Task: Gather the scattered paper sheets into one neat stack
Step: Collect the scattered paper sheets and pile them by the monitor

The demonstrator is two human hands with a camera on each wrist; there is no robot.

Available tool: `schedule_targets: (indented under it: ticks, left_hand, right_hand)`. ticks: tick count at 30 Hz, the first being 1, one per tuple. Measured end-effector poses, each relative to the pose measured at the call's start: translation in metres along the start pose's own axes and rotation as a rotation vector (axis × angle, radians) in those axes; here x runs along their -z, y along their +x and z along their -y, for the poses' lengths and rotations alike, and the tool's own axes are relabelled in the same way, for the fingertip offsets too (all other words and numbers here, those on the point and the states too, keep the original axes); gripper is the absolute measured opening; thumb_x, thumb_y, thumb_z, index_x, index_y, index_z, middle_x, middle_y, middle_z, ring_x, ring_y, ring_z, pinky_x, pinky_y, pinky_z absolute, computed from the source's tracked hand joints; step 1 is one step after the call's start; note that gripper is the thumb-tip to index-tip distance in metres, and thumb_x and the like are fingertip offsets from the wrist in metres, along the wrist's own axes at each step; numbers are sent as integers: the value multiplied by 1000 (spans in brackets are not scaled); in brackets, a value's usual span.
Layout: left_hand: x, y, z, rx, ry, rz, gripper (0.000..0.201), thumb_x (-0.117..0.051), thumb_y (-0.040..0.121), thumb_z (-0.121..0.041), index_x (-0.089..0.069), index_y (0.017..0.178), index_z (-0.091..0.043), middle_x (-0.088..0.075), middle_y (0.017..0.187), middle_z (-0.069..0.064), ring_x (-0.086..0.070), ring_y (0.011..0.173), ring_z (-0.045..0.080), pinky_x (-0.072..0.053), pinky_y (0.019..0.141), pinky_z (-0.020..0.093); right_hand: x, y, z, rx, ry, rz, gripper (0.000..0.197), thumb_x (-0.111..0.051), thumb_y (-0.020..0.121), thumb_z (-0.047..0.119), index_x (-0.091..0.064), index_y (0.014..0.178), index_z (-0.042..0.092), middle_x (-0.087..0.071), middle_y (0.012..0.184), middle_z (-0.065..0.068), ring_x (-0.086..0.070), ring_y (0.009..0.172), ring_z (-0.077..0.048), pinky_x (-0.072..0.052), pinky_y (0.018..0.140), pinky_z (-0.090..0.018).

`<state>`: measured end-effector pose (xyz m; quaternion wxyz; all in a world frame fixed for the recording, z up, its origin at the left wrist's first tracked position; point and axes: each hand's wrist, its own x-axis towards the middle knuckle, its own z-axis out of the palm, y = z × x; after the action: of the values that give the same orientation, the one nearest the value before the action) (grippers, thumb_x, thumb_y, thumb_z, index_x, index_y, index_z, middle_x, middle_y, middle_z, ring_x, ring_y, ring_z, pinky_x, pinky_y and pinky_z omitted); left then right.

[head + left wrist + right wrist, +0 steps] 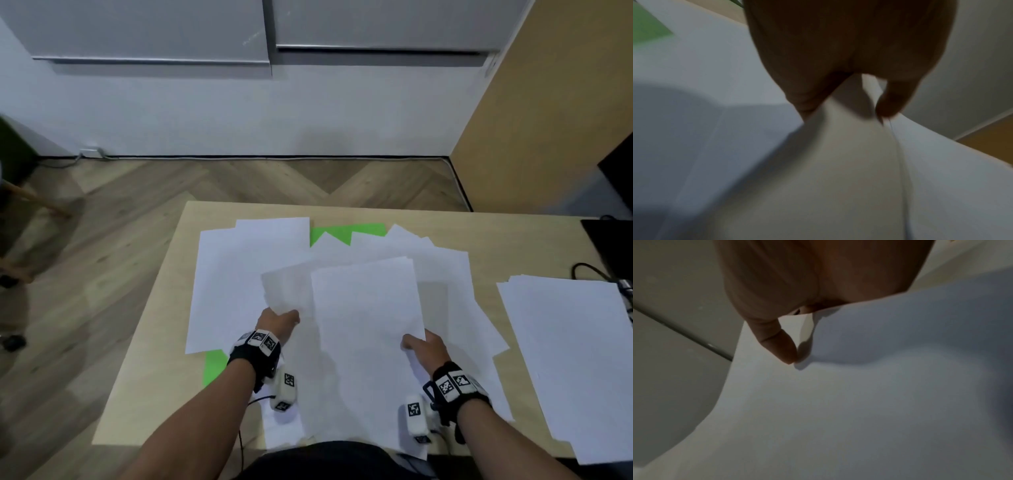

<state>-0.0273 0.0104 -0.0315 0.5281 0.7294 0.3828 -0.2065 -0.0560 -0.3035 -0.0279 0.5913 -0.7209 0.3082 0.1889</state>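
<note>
White paper sheets (366, 308) overlap, fanned and askew.

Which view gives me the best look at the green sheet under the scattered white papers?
The head view: the green sheet peeks out at the far edge of the white papers, and again near the left hand. The left wrist view catches only a blurred green corner. The right wrist view shows none.

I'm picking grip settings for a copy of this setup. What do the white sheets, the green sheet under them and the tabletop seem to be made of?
White sheets: thin matte paper; the one the right hand pinches bends and lets shadow through.
Green sheet: flat, bright, probably paper or thin card; mostly covered.
Tabletop: pale wood or wood-look laminate, smooth, faint grain; which one is unclear.
</note>
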Motion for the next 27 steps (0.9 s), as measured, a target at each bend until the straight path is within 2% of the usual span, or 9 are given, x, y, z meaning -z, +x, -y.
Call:
schedule_targets:
  ticks: [2, 5, 7, 12, 15, 19, 22, 25, 27]
  left_hand:
    - [-1, -5, -2, -45, -13, 81, 43, -71, 66, -37, -63, 95, -6, -63, 82, 8, -58, 77, 27, -43, 66, 28]
    - [-7, -11, 0, -52, -220, 100, 60, -60, 81, -60, -64, 123, -19, -59, 119, 2, -54, 108, 23, -40, 88, 33]
    - [-13, -22, 0, -70, -289, 132, 69, -62, 74, -72, -65, 124, -24, -59, 115, -8, -55, 108, 16, -37, 97, 33]
    - [-26, -25, 15, -188, -179, 116, 58, -86, 51, -58, -72, 95, -24, -76, 92, -4, -72, 89, 19, -58, 88, 45]
    - [-19, -27, 4, -229, -154, 169, 40, -82, 60, -31, -71, 98, -23, -77, 92, -1, -73, 87, 22, -60, 83, 46]
    - [-7, -39, -16, -205, -363, 311, 37, -74, 56, -3, -69, 92, -1, -73, 80, 14, -69, 74, 29, -58, 76, 38]
    - [-1, -38, -18, -221, -231, 363, 21, -65, 53, -5, -71, 72, -5, -65, 68, 13, -59, 65, 28, -49, 66, 34]
    - [-3, -30, -13, -226, -203, 387, 26, -65, 47, -11, -69, 73, -5, -61, 74, 16, -56, 72, 31, -44, 71, 41]
    - [0, -46, -23, -239, -231, 361, 27, -61, 54, -4, -67, 81, -1, -61, 76, 17, -58, 72, 30, -46, 71, 41]
  right_hand:
    - [-5, 8, 4, -23, 12, 15, 34, -64, 62, 9, -35, 55, 25, -35, 64, 0, -31, 71, -19, -27, 68, -36]
    - [-18, 27, -1, -24, 8, 51, 27, -69, 61, 17, -47, 49, 25, -46, 63, 4, -41, 70, -18, -37, 73, -33]
    - [-28, 31, 0, -16, 4, 77, 12, -73, 59, 24, -61, 57, 24, -58, 69, 4, -52, 75, -19, -42, 83, -33]
    - [-54, -1, 25, 4, -29, 86, 1, -66, 84, 7, -66, 85, 8, -65, 81, 0, -59, 78, -17, -46, 70, -24]
    - [-55, -11, 31, 36, -62, 51, 4, -65, 80, 7, -63, 83, 9, -61, 79, -2, -54, 75, -19, -43, 68, -26]
    - [-52, -5, 26, -2, 54, 29, 22, -69, 70, 10, -55, 86, 12, -51, 85, -7, -45, 76, -22, -41, 80, -28]
    - [-54, -12, 33, -50, 157, 125, 49, -76, 61, 12, -55, 105, 7, -56, 109, -15, -53, 94, -30, -45, 87, -34]
    - [-57, -20, 42, -38, 138, 145, 58, -66, 78, -7, -44, 131, -12, -53, 124, -17, -53, 117, -40, -44, 77, -32]
    - [-60, -23, 47, 38, 111, 91, 33, -61, 82, -13, -54, 114, -7, -62, 104, -21, -62, 90, -31, -48, 70, -26]
